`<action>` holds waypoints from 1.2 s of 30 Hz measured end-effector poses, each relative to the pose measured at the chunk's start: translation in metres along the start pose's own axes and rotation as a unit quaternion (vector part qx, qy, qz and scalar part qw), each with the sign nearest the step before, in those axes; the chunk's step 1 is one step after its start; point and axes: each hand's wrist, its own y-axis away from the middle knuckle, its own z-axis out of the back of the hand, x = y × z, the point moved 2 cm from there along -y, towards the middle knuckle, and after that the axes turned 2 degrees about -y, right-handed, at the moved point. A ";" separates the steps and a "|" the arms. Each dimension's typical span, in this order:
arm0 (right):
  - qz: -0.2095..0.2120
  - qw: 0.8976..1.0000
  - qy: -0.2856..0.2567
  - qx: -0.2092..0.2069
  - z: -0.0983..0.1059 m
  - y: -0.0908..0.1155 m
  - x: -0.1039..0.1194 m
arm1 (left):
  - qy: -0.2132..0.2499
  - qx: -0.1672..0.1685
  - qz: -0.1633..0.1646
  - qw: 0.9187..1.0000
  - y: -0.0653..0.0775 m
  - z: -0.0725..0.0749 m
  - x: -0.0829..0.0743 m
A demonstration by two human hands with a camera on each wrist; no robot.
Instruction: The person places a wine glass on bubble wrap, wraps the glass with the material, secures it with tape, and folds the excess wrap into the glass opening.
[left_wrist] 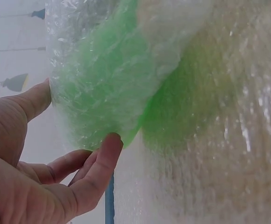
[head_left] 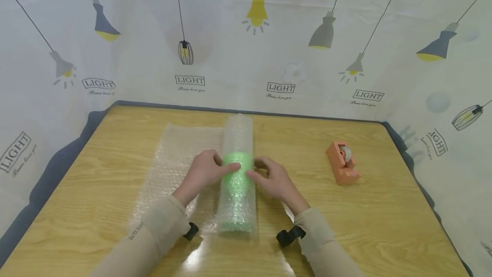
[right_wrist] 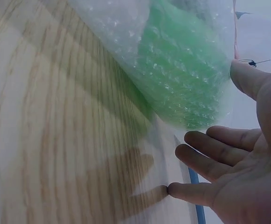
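Note:
Bubble wrap is rolled into a long tube that lies lengthwise on the table. Inside it shows a bright green, rounded thing, blurred by the wrap; I cannot tell its kind. A flat sheet of bubble wrap runs out to the left of the roll. My left hand holds the roll, thumb on top and fingers curled along its left side. Opposite it, my right hand has its thumb against the right side of the roll, with its other fingers spread low beside it.
An orange tape dispenser with a tape roll in it stands to the right on the wooden table. A wall cloth printed with lamps surrounds the table at the back and sides. Black straps circle both wrists.

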 end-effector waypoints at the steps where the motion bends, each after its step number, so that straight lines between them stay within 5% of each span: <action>1: -0.002 1.000 -0.003 0.001 0.001 0.000 -0.001 | 0.004 0.002 0.000 1.000 0.000 -0.001 0.000; 10: -0.004 0.999 -0.034 0.001 0.008 0.000 -0.003 | 0.046 0.024 0.022 0.998 0.000 -0.007 0.002; 25: 0.002 1.000 -0.007 -0.018 0.017 0.001 -0.001 | 0.106 0.066 0.029 0.992 -0.003 -0.018 0.004; 36: 0.004 0.999 -0.006 -0.042 0.010 0.002 0.003 | 0.061 0.077 0.016 0.995 0.001 -0.012 0.003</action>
